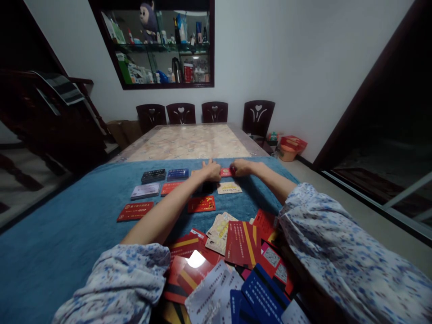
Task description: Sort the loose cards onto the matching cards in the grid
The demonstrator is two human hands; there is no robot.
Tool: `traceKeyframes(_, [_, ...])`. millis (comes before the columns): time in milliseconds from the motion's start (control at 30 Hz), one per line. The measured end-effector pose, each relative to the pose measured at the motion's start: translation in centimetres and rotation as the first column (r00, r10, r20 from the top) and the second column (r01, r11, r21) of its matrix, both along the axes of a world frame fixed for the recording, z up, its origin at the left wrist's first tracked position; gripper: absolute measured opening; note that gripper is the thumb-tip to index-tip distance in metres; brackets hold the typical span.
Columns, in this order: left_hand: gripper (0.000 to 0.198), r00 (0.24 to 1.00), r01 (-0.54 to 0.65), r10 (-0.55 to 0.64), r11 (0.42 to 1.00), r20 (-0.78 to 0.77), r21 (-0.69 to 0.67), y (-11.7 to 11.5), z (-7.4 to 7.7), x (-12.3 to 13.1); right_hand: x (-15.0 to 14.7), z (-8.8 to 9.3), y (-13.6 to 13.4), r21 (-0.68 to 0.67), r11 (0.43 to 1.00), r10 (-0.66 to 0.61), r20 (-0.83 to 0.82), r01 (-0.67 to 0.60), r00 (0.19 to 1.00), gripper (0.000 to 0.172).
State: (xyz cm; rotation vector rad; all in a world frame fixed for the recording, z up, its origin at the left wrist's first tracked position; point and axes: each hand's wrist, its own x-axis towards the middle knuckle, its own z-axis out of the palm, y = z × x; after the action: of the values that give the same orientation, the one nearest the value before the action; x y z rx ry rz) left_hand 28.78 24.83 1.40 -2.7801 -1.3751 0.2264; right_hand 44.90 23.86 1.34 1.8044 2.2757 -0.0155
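At the far side of the blue cloth, a red card [226,173] lies between my hands. My left hand [212,170] is at its left edge, a couple of fingers pointing away and the rest curled against the card. Curled fingers of my right hand [240,168] grip the card's right end. Just nearer lies a cream card [229,188], and a black card [208,187] shows partly under my left wrist. A red card with gold print [201,204] is closer to me. My left forearm hides some of the laid-out cards.
Left of my arm sit black cards [153,176], blue cards [178,174], white cards [145,191] and dark red cards [135,211]. A loose mixed heap of cards [243,243] lies close to me. Chairs [215,112] line the table's [199,139] far end.
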Motion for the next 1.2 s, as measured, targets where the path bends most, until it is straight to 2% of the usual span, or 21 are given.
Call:
traceKeyframes(433, [0.038,1.000,-0.001,0.000,1.000,0.015,0.028,-0.7,-0.4,-0.2,-0.9,0.3,-0.3,-0.050,0.998,-0.029,0.017,0.030,0.999,0.043])
traceKeyframes(867, [0.034,0.998,0.017,-0.020,0.998,0.051,0.065,-0.9,-0.4,-0.7,-0.7,0.9,-2.1,0.045,0.995,-0.085,0.007,0.084,0.996,0.049])
traceKeyframes(1000, [0.036,0.998,0.030,-0.035,0.996,0.061,0.084,-1.4,-0.1,-0.9,0.1,0.9,-2.5,0.088,0.993,-0.073,-0.005,0.073,0.997,0.054])
traceKeyframes(1200, [0.041,0.995,0.055,-0.065,0.991,0.080,0.126,-2.9,0.2,-1.0,0.6,1.6,-3.9,0.137,0.989,-0.044,-0.022,0.047,0.999,0.052])
